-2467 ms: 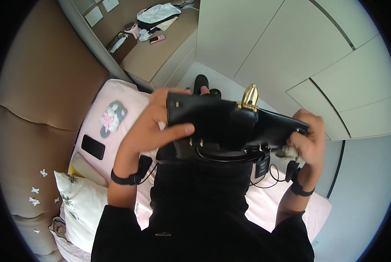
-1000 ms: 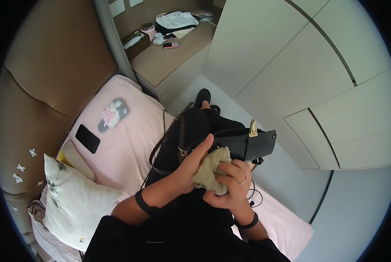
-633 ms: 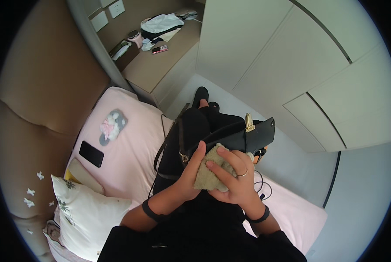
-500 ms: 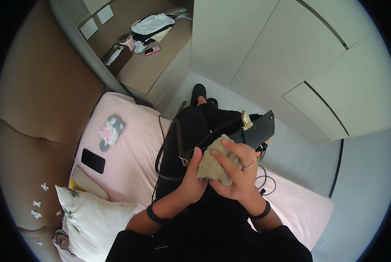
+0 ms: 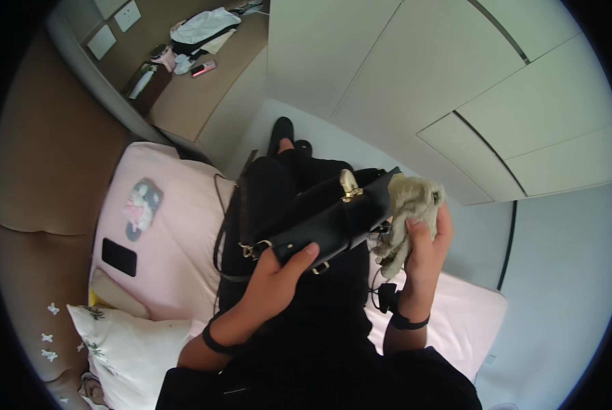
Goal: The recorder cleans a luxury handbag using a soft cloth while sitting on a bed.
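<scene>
A black handbag [image 5: 320, 222] with a gold clasp [image 5: 349, 186] lies across my lap, its top facing away from me. My left hand [image 5: 275, 279] grips the bag's near left corner, thumb on the outside and the other fingers hidden behind it. At the bag's right end, my right hand [image 5: 425, 253] holds a crumpled, fuzzy grey-green cloth [image 5: 414, 201], pinched under the thumb. The cloth hangs down beside the bag, hiding part of its right end. A dark strap [image 5: 217, 232] loops from the bag to the left of my legs.
On the pink bed to my left lie a plush toy [image 5: 142, 207], a black phone [image 5: 119, 257] and a white pillow [image 5: 135, 348]. A small black object [image 5: 388, 298] with a cord is by my right wrist. Ahead stand a cluttered brown counter [image 5: 210, 85] and pale cabinets [image 5: 388, 89].
My left hand has let go of the cloth and taken hold of the bag. My right hand has carried the cloth to the right, where it hangs looser. The view has shifted slightly.
</scene>
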`<action>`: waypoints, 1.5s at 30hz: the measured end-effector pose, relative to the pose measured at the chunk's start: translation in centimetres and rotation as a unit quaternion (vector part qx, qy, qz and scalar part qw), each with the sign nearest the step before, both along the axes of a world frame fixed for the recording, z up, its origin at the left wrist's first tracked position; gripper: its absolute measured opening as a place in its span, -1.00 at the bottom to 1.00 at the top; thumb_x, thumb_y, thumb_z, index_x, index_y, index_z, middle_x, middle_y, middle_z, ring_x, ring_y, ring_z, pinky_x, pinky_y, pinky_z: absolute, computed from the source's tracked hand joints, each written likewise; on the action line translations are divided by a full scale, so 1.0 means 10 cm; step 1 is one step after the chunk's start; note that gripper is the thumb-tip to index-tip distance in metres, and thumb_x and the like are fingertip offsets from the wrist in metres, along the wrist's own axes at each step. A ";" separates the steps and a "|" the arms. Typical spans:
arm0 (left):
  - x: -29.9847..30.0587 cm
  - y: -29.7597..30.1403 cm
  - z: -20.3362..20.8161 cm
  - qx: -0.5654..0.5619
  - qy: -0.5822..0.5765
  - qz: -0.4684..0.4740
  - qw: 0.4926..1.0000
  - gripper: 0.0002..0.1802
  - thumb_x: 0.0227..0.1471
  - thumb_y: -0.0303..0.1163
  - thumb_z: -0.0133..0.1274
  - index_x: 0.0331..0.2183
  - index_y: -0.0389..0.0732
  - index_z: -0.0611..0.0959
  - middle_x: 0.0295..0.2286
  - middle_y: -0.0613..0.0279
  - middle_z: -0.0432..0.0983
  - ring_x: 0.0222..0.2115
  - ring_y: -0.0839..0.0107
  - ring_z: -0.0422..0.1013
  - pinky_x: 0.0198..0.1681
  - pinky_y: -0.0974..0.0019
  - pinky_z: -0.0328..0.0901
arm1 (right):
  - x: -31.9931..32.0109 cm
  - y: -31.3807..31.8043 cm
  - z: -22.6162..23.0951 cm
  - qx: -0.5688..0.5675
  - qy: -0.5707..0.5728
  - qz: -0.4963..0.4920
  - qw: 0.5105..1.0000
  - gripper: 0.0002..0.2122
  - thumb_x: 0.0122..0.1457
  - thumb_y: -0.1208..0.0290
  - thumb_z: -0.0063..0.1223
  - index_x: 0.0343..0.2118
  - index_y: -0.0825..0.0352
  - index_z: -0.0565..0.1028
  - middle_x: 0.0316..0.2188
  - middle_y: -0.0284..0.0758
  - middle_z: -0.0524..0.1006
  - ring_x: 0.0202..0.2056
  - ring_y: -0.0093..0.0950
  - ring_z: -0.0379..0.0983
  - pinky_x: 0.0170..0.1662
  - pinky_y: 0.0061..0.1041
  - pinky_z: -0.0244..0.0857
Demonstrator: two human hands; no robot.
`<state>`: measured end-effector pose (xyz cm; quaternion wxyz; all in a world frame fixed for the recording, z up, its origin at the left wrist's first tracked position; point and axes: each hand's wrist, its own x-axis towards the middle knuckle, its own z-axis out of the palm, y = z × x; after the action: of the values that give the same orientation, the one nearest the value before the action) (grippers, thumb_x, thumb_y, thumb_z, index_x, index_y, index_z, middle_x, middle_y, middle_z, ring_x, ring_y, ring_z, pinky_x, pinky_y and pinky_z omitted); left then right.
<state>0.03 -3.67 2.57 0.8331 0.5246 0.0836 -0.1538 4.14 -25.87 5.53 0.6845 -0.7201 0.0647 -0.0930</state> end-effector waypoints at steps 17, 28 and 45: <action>0.02 -0.10 0.08 0.005 0.048 -0.061 0.997 -0.63 0.35 -0.27 -0.06 0.03 -0.33 0.57 -0.10 0.31 0.56 -0.06 0.55 0.42 0.04 0.43 0.28 | 0.07 0.24 -0.24 -0.147 -0.034 0.051 0.987 -0.69 0.16 0.47 0.08 -0.06 0.49 0.48 -0.01 -0.10 0.41 0.01 -0.21 0.36 0.13 -0.34 0.20; 0.10 0.09 -0.31 -0.396 0.088 -0.092 0.909 -0.16 0.36 0.24 -0.54 0.12 -0.30 0.48 0.05 0.13 0.49 0.07 0.30 0.43 0.22 0.23 0.23 | -0.33 0.72 -0.23 -0.341 -0.189 0.199 0.899 -0.43 -0.25 0.45 0.40 -0.04 0.29 0.53 -0.02 -0.15 0.40 -0.08 -0.11 0.38 -0.07 -0.22 0.32; 0.37 0.11 0.22 -0.181 0.013 0.000 0.983 -0.34 0.40 0.05 -0.26 0.28 -0.23 0.28 0.07 0.28 0.39 0.03 0.56 0.35 0.12 0.45 0.23 | -0.49 0.89 -0.56 -0.304 -0.304 0.145 0.891 -0.38 -0.46 0.34 0.49 -0.13 0.20 0.61 -0.12 -0.28 0.38 -0.21 -0.26 0.37 -0.24 -0.32 0.30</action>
<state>3.77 -2.56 4.78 0.9132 0.3630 0.0649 -0.1734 -0.79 -16.98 -0.05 0.4245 -0.8308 -0.2832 -0.2221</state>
